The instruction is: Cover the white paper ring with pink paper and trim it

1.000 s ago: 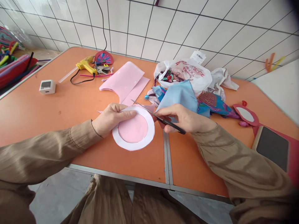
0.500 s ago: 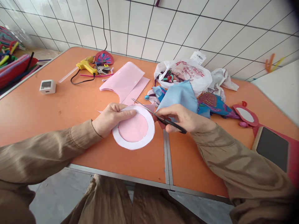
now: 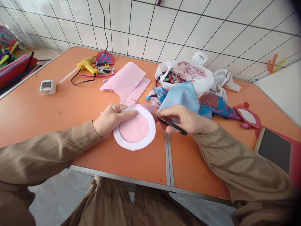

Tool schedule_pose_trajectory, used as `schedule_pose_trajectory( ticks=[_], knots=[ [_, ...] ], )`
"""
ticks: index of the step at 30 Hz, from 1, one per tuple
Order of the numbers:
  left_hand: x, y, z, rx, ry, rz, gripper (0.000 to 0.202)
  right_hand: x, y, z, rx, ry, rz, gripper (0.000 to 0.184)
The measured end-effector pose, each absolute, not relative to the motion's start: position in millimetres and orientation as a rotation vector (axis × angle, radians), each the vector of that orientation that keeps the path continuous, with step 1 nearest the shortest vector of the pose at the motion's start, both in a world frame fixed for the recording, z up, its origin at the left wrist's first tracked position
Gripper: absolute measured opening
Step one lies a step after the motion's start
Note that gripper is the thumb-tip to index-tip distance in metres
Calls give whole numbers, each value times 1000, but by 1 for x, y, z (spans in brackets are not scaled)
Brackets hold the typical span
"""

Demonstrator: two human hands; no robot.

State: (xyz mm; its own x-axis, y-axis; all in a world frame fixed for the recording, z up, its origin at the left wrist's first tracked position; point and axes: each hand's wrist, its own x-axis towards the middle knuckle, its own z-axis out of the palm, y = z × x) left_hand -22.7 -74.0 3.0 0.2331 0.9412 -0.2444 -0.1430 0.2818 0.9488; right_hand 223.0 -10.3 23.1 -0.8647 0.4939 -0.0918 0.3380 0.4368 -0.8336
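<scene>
My left hand [image 3: 112, 118] pinches the left edge of a round paper piece [image 3: 135, 128], a white ring with a pink centre, held just above the orange table [image 3: 58, 106]. My right hand [image 3: 185, 119] grips black-handled scissors [image 3: 158, 116]. Their blades run along the disc's upper right rim, the tip pointing up and left. A thin pink offcut shows beside the blades.
Pink sheets [image 3: 125, 81] lie behind the disc. Farther back are a yellow glue gun [image 3: 87, 66], keys [image 3: 102, 70] and a white cube [image 3: 47, 87]. Blue fabric [image 3: 181, 95] and a plastic bag [image 3: 185, 73] sit at right, a dark tablet [image 3: 274, 149] at far right.
The scissors and the disc have shifted only very slightly. Both hands keep their grips in almost the same place.
</scene>
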Motion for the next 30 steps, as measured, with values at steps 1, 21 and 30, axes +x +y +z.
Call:
schedule_pose_trajectory(
  ticks=[1,21,30],
  knots=[
    [-23,-74,3,984,1045,939,29,223,-10,23,-733,-2522,1398,53],
    [-23,-74,1,938,1023,951,27,225,-8,19,-764,-2533,1386,49],
    [-23,-73,-1,940,1015,960,32,226,-8,18,-743,-2572,1333,46]
  ],
)
